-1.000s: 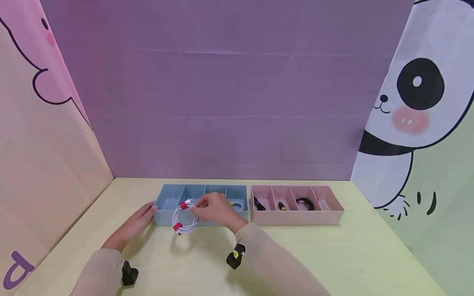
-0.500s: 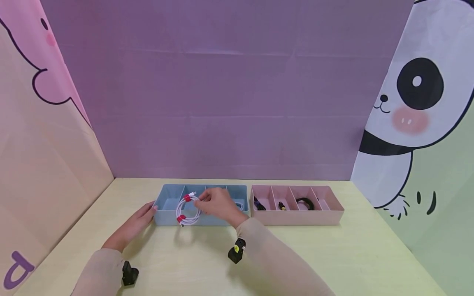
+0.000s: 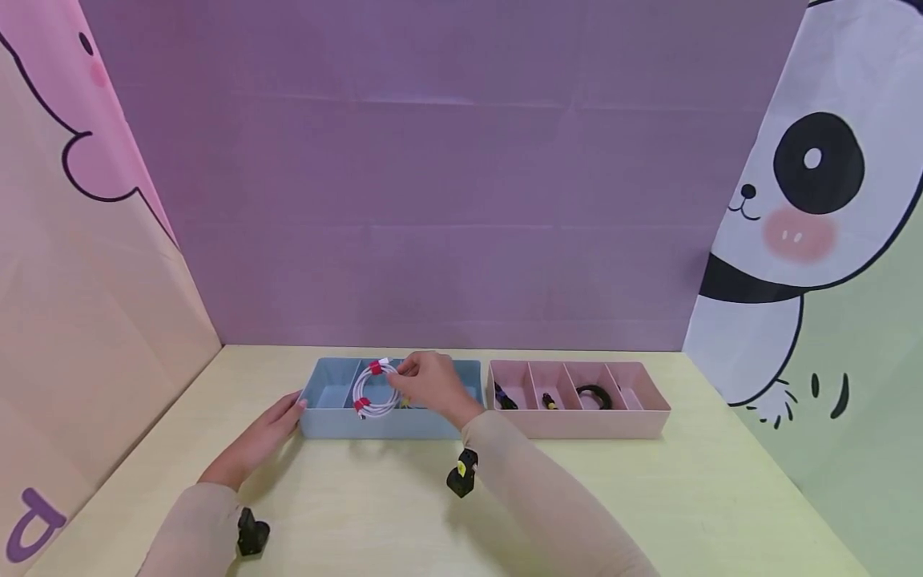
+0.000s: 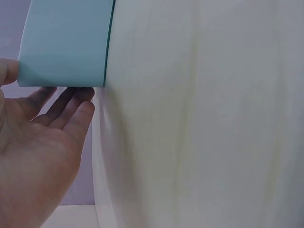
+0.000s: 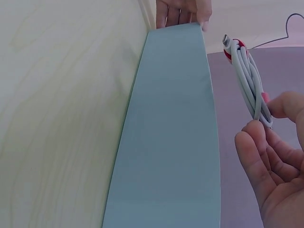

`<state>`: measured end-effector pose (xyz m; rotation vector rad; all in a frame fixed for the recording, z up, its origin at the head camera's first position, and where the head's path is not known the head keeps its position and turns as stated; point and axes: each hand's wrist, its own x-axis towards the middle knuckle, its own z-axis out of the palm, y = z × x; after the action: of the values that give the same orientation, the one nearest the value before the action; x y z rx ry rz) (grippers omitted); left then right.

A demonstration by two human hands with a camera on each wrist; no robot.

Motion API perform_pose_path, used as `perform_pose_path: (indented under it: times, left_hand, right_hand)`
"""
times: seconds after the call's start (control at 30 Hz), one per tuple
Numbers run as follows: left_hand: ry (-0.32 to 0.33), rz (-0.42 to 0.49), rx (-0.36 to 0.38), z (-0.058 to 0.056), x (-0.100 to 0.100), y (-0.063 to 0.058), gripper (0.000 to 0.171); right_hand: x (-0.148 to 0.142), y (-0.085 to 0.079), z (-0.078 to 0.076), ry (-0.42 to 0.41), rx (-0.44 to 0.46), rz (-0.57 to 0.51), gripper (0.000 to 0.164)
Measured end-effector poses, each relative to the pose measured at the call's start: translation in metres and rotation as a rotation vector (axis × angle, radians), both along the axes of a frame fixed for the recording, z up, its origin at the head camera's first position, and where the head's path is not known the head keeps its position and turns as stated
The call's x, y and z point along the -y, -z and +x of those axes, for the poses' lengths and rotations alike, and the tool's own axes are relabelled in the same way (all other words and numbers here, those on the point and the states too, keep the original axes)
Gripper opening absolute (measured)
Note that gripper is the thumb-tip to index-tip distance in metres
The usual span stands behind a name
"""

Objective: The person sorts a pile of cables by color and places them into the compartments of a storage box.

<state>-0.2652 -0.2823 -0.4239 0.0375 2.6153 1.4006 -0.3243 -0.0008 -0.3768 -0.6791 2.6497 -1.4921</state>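
Observation:
A coiled white charging cable [image 3: 357, 387] with red ties hangs from my right hand [image 3: 435, 386], pinched between thumb and fingers. It overlaps the second compartment from the left of the blue divided box [image 3: 375, 425]. In the right wrist view a metal plug shows at the end of the cable [image 5: 248, 78], and the coil is seen edge-on, above the box rim. My left hand [image 3: 263, 437] touches the box's left end, fingers extended along the end wall and thumb at the rim, as the left wrist view shows. The right hand hides part of the right-hand compartments.
Close beside the blue box stands a pink divided box [image 3: 577, 425]. It holds a dark cable [image 3: 505, 397], a small black-and-yellow item [image 3: 549, 401] and a coiled black cable [image 3: 597, 394]. A purple backdrop [image 3: 461, 200] rises behind the pale wooden table [image 3: 360, 513].
My right hand has raised the charging cable and moved it slightly right and away from me, from in front of the blue box to over it. The left hand stays put.

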Motion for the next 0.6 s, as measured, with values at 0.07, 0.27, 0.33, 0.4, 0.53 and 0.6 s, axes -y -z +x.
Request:
perform_pose_path:
  times: [0.07, 0.27, 0.33, 0.4, 0.53, 0.6]
  left_hand:
    - [-0.002, 0.001, 0.004, 0.0004, -0.0003, -0.0005, 0.084]
    - [-0.004, 0.006, 0.003, 0.0013, -0.001, -0.001, 0.083]
    - [-0.003, 0.007, 0.003, 0.0016, -0.0012, -0.0012, 0.082]
    - [-0.002, 0.007, 0.0, 0.0023, -0.0013, -0.0012, 0.081]
    - [0.002, 0.001, -0.004, 0.0038, -0.0006, -0.0023, 0.081]
    - [0.004, -0.001, -0.01, 0.0045, -0.0002, -0.0019, 0.08]
  right_hand:
    - [-0.0006, -0.0003, -0.0013, 0.0, -0.004, -0.005, 0.018]
    - [-0.0006, -0.0023, -0.0039, 0.002, -0.014, -0.023, 0.021]
    - [0.0003, -0.0027, -0.0048, 0.009, -0.006, -0.023, 0.022]
    - [0.0016, -0.0024, -0.0058, 0.02, 0.002, -0.021, 0.021]
    - [0.005, -0.0006, -0.0083, 0.053, 0.001, -0.014, 0.02]
    - [0.0065, 0.0005, -0.0096, 0.069, -0.003, -0.01, 0.02]
